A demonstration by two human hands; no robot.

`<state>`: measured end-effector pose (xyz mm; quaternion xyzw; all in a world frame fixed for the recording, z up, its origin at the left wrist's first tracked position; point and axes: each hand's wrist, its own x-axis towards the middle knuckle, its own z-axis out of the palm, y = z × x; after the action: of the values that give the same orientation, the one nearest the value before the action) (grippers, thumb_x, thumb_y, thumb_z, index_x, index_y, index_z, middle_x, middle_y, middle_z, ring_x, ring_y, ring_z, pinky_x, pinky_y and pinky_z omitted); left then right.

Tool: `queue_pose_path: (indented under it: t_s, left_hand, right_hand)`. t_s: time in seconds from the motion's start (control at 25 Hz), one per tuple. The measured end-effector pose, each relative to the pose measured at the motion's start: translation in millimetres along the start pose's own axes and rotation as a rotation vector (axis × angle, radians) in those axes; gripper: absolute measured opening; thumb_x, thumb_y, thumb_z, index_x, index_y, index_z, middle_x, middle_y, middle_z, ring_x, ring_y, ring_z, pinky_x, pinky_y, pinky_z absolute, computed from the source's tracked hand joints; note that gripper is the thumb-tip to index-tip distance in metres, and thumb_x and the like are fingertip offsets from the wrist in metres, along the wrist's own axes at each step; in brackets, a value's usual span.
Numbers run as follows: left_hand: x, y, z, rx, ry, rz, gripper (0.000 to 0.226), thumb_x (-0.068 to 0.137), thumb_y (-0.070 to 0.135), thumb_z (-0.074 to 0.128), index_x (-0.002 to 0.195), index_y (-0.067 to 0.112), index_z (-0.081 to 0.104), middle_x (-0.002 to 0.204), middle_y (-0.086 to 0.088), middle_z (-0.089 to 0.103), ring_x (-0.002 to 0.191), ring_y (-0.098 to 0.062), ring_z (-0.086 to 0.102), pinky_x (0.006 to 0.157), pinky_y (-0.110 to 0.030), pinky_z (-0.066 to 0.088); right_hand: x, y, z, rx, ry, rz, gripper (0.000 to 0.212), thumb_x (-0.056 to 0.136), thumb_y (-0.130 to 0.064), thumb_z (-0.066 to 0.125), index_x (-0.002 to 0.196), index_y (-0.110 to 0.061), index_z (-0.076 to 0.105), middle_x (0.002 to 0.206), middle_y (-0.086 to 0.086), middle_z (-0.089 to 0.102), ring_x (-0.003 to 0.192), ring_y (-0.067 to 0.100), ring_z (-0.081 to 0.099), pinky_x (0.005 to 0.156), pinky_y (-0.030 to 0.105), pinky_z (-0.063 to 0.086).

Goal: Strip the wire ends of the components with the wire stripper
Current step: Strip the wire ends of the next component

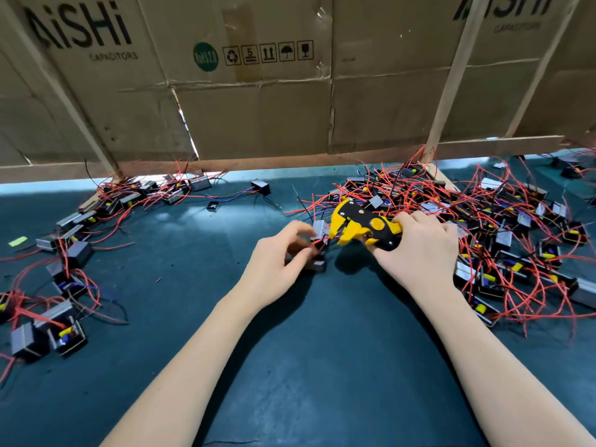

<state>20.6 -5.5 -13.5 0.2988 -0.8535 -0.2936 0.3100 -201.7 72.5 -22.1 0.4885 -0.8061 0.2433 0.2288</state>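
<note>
Head view: a dark teal mat (306, 366) covers the bench under both forearms, bare between and in front of the arms. Beyond the hands stands a wall of flattened cardboard (258, 91) printed with "AiSHi CAPACITORS" and handling symbols, braced by pale wooden battens (451, 75); its lower edge sits just above the mat, leaving a thin bright gap.

The right hand (422, 250) is wrapped around the handles of the yellow-and-black wire stripper (361, 225), whose head points toward the left hand. The left hand (277, 266) pinches a small black component (317, 261) with its fingertips; the component's red wire (322, 241) runs up to the stripper's head, though blur hides whether it sits inside.

Right of the right hand and touching its far side, a dense heap of components with red wires (483, 237) spreads to the frame's right edge. Well left of the left hand, a looser scatter of components (64, 285) curves along the mat's left side up to the cardboard. A lone black component (260, 187) lies beyond the left hand, near the cardboard's foot.
</note>
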Motion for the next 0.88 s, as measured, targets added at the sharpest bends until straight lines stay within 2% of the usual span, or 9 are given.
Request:
queue_pose_path:
  t_s: [0.08, 0.16, 0.24, 0.32, 0.44, 0.52, 0.6, 0.68, 0.88]
  left_hand:
    - [-1.8, 3.1, 2.6, -0.05, -0.156, 0.005, 0.056, 0.097, 0.009, 0.055, 0.146, 0.024, 0.033, 0.143, 0.014, 0.05, 0.133, 0.005, 0.043, 0.108, -0.009, 0.028]
    - [-1.1, 4.2, -0.1, -0.024, -0.149, 0.049, 0.063, 0.097, 0.013, 0.056, 0.151, 0.024, 0.026, 0.148, 0.012, 0.043, 0.136, 0.011, 0.034, 0.108, -0.005, 0.023]
    - [4.1, 0.6, -15.8, -0.003, 0.074, 0.065, 0.05, 0.095, 0.013, 0.061, 0.142, 0.018, 0.045, 0.133, 0.008, 0.061, 0.121, 0.009, 0.05, 0.102, -0.009, 0.035]
    - [9.4, -13.4, -42.9, 0.083, 0.388, -0.021, 0.037, 0.09, 0.012, 0.062, 0.128, 0.013, 0.059, 0.117, 0.002, 0.069, 0.112, -0.008, 0.06, 0.105, -0.031, 0.041]
    - [-1.8, -52.6, -95.6, 0.614, 0.783, -0.422, 0.043, 0.084, 0.017, 0.063, 0.127, 0.009, 0.056, 0.126, -0.017, 0.06, 0.122, -0.037, 0.048, 0.101, -0.047, 0.032]
    - [-26.6, -82.2, -129.3, 0.76, 0.891, -0.753, 0.056, 0.081, 0.016, 0.066, 0.131, 0.002, 0.047, 0.14, -0.03, 0.043, 0.135, -0.046, 0.031, 0.109, -0.054, 0.023]
    - [-44.1, -102.3, -150.8, 0.685, 0.829, -1.067, 0.069, 0.081, 0.019, 0.068, 0.14, 0.0, 0.037, 0.152, -0.032, 0.025, 0.142, -0.05, 0.018, 0.117, -0.057, 0.012]
    - [-52.6, -113.7, -160.2, 0.602, 0.745, -1.236, 0.07, 0.085, 0.022, 0.064, 0.143, -0.002, 0.032, 0.153, -0.03, 0.025, 0.139, -0.05, 0.025, 0.115, -0.055, 0.018]
    - [-41.6, -113.2, -146.7, 0.666, 0.652, -0.946, 0.047, 0.084, 0.019, 0.069, 0.122, -0.004, 0.055, 0.127, -0.031, 0.05, 0.118, -0.049, 0.049, 0.098, -0.053, 0.04]
  right_hand:
    - [0.2, -0.3, 1.1, 0.024, -0.024, 0.009, 0.05, 0.069, -0.059, 0.07, 0.091, -0.014, 0.068, 0.086, 0.004, 0.064, 0.089, 0.03, 0.059, 0.081, 0.039, 0.031]
    - [-0.1, -1.8, 1.1, 0.039, -0.038, 0.008, 0.049, 0.069, -0.058, 0.071, 0.091, -0.015, 0.068, 0.086, 0.004, 0.063, 0.09, 0.03, 0.059, 0.082, 0.039, 0.031]
    - [-0.6, -2.6, 0.1, 0.065, -0.016, 0.002, 0.046, 0.068, -0.056, 0.074, 0.088, -0.014, 0.068, 0.083, 0.004, 0.063, 0.088, 0.031, 0.059, 0.08, 0.04, 0.033]
    - [-1.8, -3.0, -1.4, 0.099, 0.019, 0.001, 0.043, 0.067, -0.053, 0.077, 0.083, -0.014, 0.067, 0.079, 0.004, 0.062, 0.084, 0.031, 0.06, 0.078, 0.039, 0.034]
    - [-3.0, -2.7, -2.1, 0.116, 0.021, -0.001, 0.044, 0.067, -0.054, 0.078, 0.081, -0.014, 0.067, 0.078, 0.004, 0.062, 0.083, 0.031, 0.06, 0.078, 0.04, 0.035]
    - [-3.1, -5.0, -2.1, 0.116, 0.007, -0.014, 0.046, 0.068, -0.056, 0.077, 0.082, -0.013, 0.067, 0.078, 0.004, 0.062, 0.084, 0.031, 0.06, 0.078, 0.039, 0.034]
    - [-4.3, -3.4, -1.4, 0.095, -0.018, -0.006, 0.048, 0.069, -0.059, 0.075, 0.083, -0.014, 0.067, 0.08, 0.004, 0.062, 0.085, 0.031, 0.06, 0.078, 0.039, 0.032]
    - [-5.0, -4.3, -1.2, 0.089, -0.035, -0.01, 0.05, 0.07, -0.062, 0.072, 0.084, -0.015, 0.067, 0.081, 0.003, 0.062, 0.087, 0.031, 0.06, 0.077, 0.038, 0.031]
    - [-3.8, -4.8, -2.2, 0.094, -0.061, -0.007, 0.05, 0.07, -0.064, 0.07, 0.084, -0.017, 0.066, 0.081, 0.001, 0.061, 0.087, 0.03, 0.06, 0.079, 0.039, 0.031]
